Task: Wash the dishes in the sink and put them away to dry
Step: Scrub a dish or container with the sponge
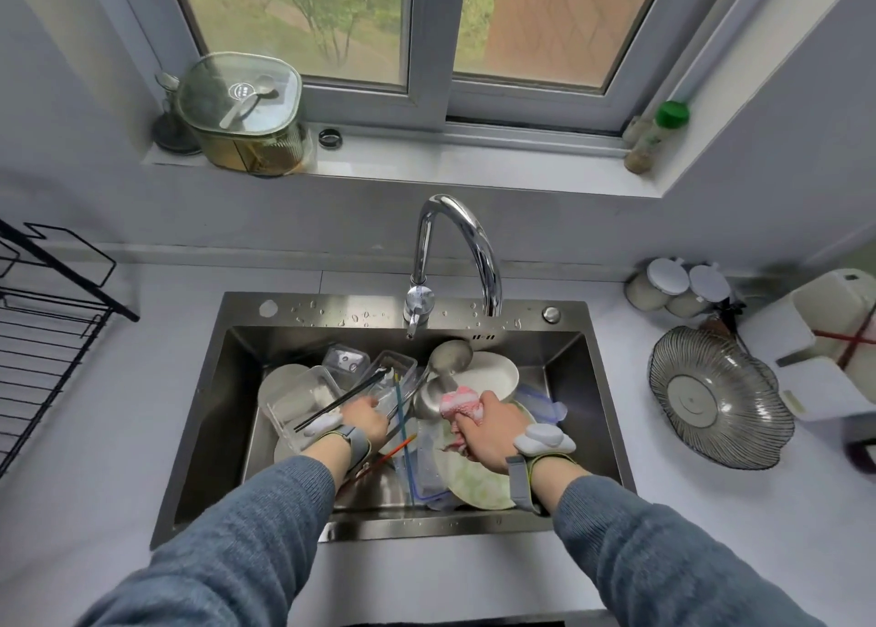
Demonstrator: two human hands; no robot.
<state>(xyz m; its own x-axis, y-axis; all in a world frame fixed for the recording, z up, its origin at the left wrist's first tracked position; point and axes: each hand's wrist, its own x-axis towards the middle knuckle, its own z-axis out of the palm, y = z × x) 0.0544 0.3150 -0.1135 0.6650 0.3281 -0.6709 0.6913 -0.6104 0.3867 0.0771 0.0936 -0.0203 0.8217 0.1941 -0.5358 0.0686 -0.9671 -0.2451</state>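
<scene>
While I watch the head view, my right hand curls its fingers round a pink cloth over the dishes piled in the sink. My left hand reaches among clear containers and black chopsticks; its finger position I cannot tell. No writing is legible.

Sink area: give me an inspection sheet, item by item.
Surface: pale countertop around a steel sink, droplets on its back ledge.
Job's things: sink piled with clear containers, chopsticks, ladle, white bowl, plate.
Clutter: glass bowl and jars at right; lidded container on the sill.
Hands: left hand among utensils, grip unclear; right hand grips pink cloth.
Cables: nothing seen.
Surroundings: faucet not running, window, black rack at left.
</scene>
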